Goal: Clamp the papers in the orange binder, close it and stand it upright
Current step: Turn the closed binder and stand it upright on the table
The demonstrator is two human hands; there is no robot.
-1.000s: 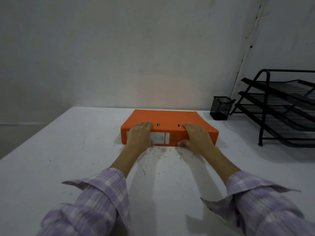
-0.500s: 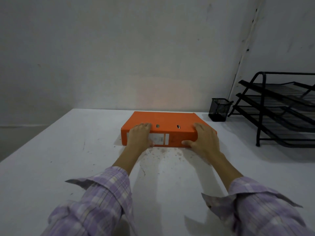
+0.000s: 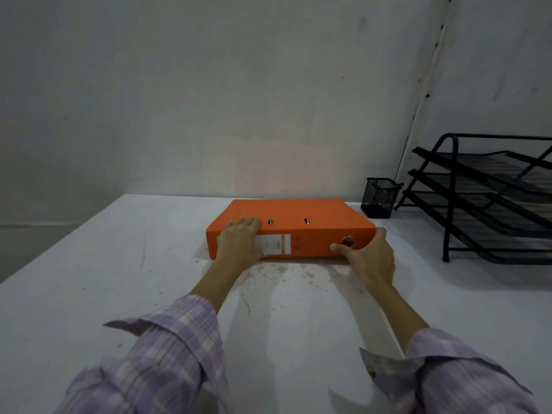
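The orange binder (image 3: 301, 215) lies flat and closed on the white table (image 3: 89, 279), its spine with a white label and a round finger hole facing me. My left hand (image 3: 240, 243) grips the spine's left end, fingers over the top cover and thumb low on the spine. My right hand (image 3: 369, 258) wraps the binder's right near corner, thumb on the spine beside the finger hole, fingers around the right end. No papers show; the inside is hidden.
A black mesh pen cup (image 3: 378, 198) stands just beyond the binder's far right corner. A black wire paper tray rack (image 3: 484, 201) fills the right side. The wall runs close behind the table's far edge.
My right hand slid from the top of the spine out to the binder's right corner, uncovering the finger hole. My left hand stayed put. The binder has not visibly moved.
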